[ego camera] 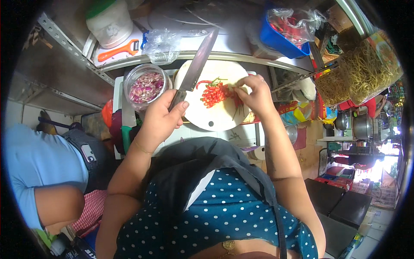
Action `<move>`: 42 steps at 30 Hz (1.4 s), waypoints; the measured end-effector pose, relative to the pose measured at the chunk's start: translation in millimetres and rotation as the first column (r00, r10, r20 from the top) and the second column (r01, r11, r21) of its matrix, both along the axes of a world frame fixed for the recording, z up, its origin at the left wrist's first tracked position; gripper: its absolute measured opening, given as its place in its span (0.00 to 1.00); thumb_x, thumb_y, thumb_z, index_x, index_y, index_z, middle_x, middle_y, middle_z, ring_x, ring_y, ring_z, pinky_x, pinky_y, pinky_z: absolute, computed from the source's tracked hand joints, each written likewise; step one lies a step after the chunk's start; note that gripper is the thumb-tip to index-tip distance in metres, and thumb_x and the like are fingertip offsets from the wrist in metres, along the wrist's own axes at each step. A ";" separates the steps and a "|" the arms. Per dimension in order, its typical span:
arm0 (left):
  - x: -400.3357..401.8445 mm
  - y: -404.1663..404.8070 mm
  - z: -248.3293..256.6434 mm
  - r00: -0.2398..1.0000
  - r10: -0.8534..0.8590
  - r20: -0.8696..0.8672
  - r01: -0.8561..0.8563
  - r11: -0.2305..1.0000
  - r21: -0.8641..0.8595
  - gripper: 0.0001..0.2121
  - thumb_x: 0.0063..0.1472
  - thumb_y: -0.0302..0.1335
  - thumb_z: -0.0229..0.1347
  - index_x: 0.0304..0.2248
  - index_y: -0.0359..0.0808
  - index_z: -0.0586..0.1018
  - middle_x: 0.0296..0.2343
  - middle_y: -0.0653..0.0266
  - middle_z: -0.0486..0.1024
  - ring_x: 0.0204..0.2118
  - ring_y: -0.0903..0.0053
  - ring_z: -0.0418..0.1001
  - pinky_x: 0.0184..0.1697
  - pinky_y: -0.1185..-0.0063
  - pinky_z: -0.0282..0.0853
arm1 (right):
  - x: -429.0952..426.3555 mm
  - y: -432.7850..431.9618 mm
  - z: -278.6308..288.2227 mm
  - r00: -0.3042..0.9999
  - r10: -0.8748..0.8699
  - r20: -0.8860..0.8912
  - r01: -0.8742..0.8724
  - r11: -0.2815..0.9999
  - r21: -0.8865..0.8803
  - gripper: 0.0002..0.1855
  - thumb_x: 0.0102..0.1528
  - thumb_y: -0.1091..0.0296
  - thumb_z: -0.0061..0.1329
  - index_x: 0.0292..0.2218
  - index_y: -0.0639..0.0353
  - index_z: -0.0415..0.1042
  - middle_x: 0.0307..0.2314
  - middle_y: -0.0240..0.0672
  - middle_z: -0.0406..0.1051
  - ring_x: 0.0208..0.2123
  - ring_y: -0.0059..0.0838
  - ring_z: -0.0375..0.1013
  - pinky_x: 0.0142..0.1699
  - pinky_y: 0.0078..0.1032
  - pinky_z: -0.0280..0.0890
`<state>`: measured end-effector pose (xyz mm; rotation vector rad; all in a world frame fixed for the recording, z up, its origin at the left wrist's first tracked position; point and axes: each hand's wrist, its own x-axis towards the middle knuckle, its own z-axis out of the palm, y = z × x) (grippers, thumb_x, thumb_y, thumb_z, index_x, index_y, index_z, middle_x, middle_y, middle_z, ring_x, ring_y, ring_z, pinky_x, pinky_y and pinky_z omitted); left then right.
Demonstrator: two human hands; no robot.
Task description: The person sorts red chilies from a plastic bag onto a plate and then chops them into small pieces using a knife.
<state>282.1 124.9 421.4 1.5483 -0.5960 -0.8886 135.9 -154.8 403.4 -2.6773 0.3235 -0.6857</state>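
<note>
My left hand (161,119) grips the dark handle of a kitchen knife (199,61), its wide blade slanting up and away over the left part of a round white cutting board (200,119). Chopped red chillies (214,95) form a pile in the middle of the board. One whole curved red chilli (203,83) and green stems (220,79) lie just beyond the pile. At the board's right side, my right hand (255,92) has its thumb and fingertips drawn together beside more red chillies (237,102). Whether something is pinched there is hidden.
Left of the board stands a clear plastic tub of chopped red onion (147,87), near a green-handled knife (126,129). The metal-edged shelf (226,56) ahead holds an orange peeler (118,51) and a blue basket (281,42). Another person in a blue shirt (48,162) is close on the left.
</note>
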 end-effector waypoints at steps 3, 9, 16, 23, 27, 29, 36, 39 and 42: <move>-1.4 -4.5 0.4 1.000 -0.017 0.010 0.017 1.000 0.015 0.15 0.69 0.29 0.54 0.51 0.30 0.71 0.27 0.70 0.73 0.22 0.90 0.68 0.25 0.87 0.67 | -20.3 3.0 -13.9 0.999 0.051 -0.009 -0.051 0.994 -0.094 0.08 0.43 0.71 0.64 0.29 0.51 0.80 0.30 0.27 0.80 0.32 0.34 0.74 0.41 0.33 0.67; -3.2 -7.1 2.2 1.000 -0.021 0.020 0.020 1.000 0.013 0.16 0.69 0.29 0.54 0.52 0.29 0.71 0.28 0.70 0.73 0.22 0.91 0.68 0.25 0.88 0.66 | -18.8 7.3 -19.6 0.993 0.113 -0.023 -0.115 0.961 -0.253 0.09 0.44 0.75 0.59 0.29 0.47 0.81 0.30 0.21 0.81 0.31 0.30 0.74 0.36 0.33 0.67; -2.3 -3.4 -1.4 0.999 0.047 -0.003 -0.047 0.998 -0.052 0.09 0.69 0.27 0.54 0.44 0.31 0.74 0.25 0.73 0.71 0.21 0.91 0.66 0.24 0.87 0.65 | 60.3 19.1 -17.1 0.985 0.162 -0.056 -0.170 0.964 -0.206 0.09 0.48 0.74 0.54 0.32 0.51 0.81 0.28 0.32 0.75 0.34 0.42 0.72 0.40 0.37 0.69; -0.3 6.0 4.4 0.996 0.073 0.056 -0.072 0.997 -0.026 0.09 0.68 0.27 0.55 0.43 0.30 0.74 0.24 0.72 0.72 0.21 0.90 0.67 0.23 0.86 0.65 | 109.0 26.1 -29.1 0.891 -0.011 -0.454 -0.088 0.976 -0.197 0.10 0.51 0.59 0.54 0.34 0.47 0.83 0.33 0.36 0.78 0.42 0.43 0.75 0.46 0.38 0.71; 0.2 12.1 -1.8 0.992 0.100 0.075 -0.100 0.995 0.004 0.09 0.67 0.27 0.55 0.42 0.30 0.74 0.24 0.72 0.72 0.21 0.89 0.67 0.23 0.85 0.65 | 81.7 8.2 -2.0 0.949 -0.044 -0.312 0.077 0.993 0.092 0.13 0.52 0.62 0.56 0.36 0.60 0.80 0.32 0.45 0.79 0.36 0.42 0.79 0.43 0.35 0.71; -2.1 10.6 -4.5 0.995 0.074 0.062 -0.075 0.997 0.013 0.09 0.67 0.27 0.55 0.43 0.31 0.75 0.23 0.72 0.71 0.20 0.89 0.67 0.23 0.85 0.65 | 48.4 -2.8 11.3 0.947 -0.243 -0.211 0.282 0.944 0.174 0.12 0.53 0.65 0.56 0.37 0.63 0.80 0.28 0.44 0.79 0.31 0.38 0.80 0.40 0.32 0.71; -14.4 -11.8 -27.4 0.986 -0.133 0.098 0.109 0.970 0.219 0.14 0.69 0.29 0.53 0.51 0.34 0.73 0.27 0.72 0.72 0.23 0.90 0.68 0.26 0.86 0.69 | -33.1 -9.1 -42.1 0.795 -0.513 -0.322 0.606 0.666 0.435 0.14 0.49 0.61 0.58 0.32 0.64 0.80 0.26 0.46 0.79 0.30 0.40 0.80 0.40 0.32 0.72; -15.5 -19.5 -20.8 0.983 -0.162 0.083 0.138 0.960 0.244 0.13 0.69 0.29 0.53 0.50 0.34 0.73 0.28 0.71 0.73 0.23 0.90 0.68 0.25 0.86 0.69 | -30.6 10.7 -43.9 0.779 -0.509 -0.367 0.625 0.679 0.386 0.15 0.51 0.59 0.55 0.32 0.64 0.81 0.28 0.50 0.79 0.34 0.48 0.80 0.44 0.36 0.73; -15.5 -19.3 -18.8 0.984 -0.152 0.088 0.130 0.968 0.214 0.13 0.69 0.29 0.53 0.49 0.32 0.73 0.28 0.70 0.73 0.23 0.89 0.68 0.25 0.86 0.68 | -22.0 18.7 -40.8 0.791 -0.536 -0.295 0.594 0.789 0.157 0.12 0.54 0.62 0.54 0.31 0.62 0.81 0.28 0.48 0.78 0.34 0.49 0.78 0.43 0.41 0.72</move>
